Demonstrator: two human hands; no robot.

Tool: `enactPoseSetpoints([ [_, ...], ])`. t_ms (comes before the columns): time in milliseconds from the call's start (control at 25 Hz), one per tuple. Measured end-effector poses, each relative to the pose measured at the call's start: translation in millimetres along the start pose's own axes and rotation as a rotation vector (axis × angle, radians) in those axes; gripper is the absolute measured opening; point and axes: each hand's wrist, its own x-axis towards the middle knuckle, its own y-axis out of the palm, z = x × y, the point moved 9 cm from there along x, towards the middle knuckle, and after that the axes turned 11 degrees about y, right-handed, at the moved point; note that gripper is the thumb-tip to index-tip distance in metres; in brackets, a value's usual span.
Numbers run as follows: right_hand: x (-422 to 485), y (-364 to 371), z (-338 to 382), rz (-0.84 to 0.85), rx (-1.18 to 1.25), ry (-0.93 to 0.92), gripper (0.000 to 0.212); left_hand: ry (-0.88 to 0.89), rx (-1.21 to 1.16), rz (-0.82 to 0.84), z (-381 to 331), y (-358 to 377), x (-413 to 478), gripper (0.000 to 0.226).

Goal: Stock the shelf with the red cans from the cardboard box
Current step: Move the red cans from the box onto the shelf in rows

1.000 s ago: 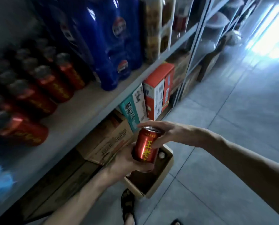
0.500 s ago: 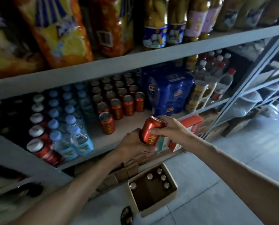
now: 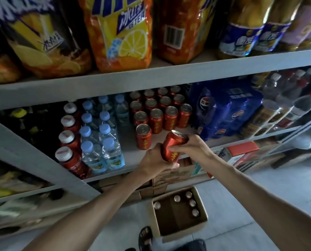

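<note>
- The water bottles [image 3: 104,145] crowd the left side of the shelf [image 3: 129,160]; a can swung wide to that side could knock the front ones off the edge.
- The lone front can [image 3: 143,136] stands just left of the held one; a careless set-down could clip it and tip it forward.
- The left hand [image 3: 155,163] wraps the base of the tilted red can [image 3: 171,146], held just in front of the shelf edge; set down still leaning, it could roll off.
- The right hand [image 3: 190,148] pinches its upper part; if one hand lets go early, the can may slip.
- The cardboard box [image 3: 201,221] sits on the floor below with a few cans left; a dropped can could dent them.
</note>
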Motion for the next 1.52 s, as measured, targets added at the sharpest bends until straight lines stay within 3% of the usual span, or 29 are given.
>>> enactPoseSetpoints([
  [80,16.2,2.3,-2.0,-0.026,-0.051,-0.026,0.045,-0.034,0.044,0.003,18.2,-4.2,1.9,0.057],
  [160,32.6,-1.4,-2.7,-0.114,-0.123,-0.05,0.066,-0.093,0.245,0.003,38.1,-14.3,-1.6,0.06],
  [320,65.5,1.3,-0.8,-0.16,-0.086,-0.102,0.071,-0.27,0.616,0.017,67.1,-26.4,-2.7,0.088],
  [440,81.6,11.0,3.7,-0.15,-0.09,-0.18,0.074,-0.399,0.61,0.114,81.3,-22.0,1.0,0.097],
  [600,98.5,24.7,1.2,-0.127,-0.106,-0.174,0.071,-0.432,0.628,0.264,94.4,-16.1,5.2,0.096],
  [1520,122.4,43.3,-21.8,-0.119,-0.053,-0.17,0.082,-0.409,0.723,0.302,115.8,-9.1,15.7,0.089],
])
